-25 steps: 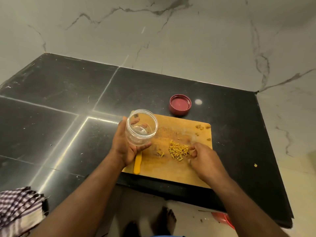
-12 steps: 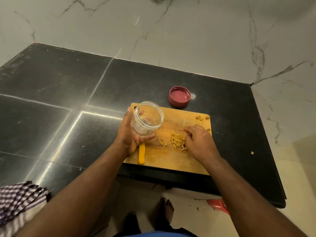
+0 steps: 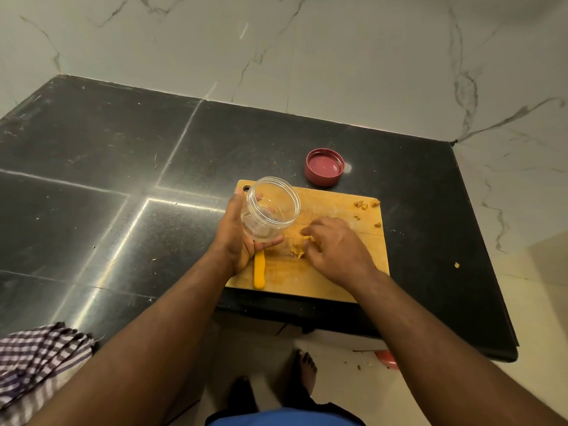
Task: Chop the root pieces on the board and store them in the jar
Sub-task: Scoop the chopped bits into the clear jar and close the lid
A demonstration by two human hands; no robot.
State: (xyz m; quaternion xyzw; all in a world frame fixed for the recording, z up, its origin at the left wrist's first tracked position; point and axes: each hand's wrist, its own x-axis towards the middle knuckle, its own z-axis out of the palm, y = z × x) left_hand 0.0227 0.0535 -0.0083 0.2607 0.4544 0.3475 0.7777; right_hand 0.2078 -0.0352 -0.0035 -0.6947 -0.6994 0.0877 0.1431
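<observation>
Left hand (image 3: 238,241) grips one clear jar (image 3: 270,209), tilted, mouth toward the right hand (image 3: 333,247). Right fingers curl over one heap of chopped root (image 3: 299,250) mid-board (image 3: 322,281), pinching some. Four stray bits (image 3: 364,206) lie at the far right corner. One red lid (image 3: 324,166) sits beyond.

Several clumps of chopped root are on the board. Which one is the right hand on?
The pile at the board's middle, beside the jar: the right hand covers it, bits showing under the fingers. The other scraps lie untouched at the far right corner.
</observation>
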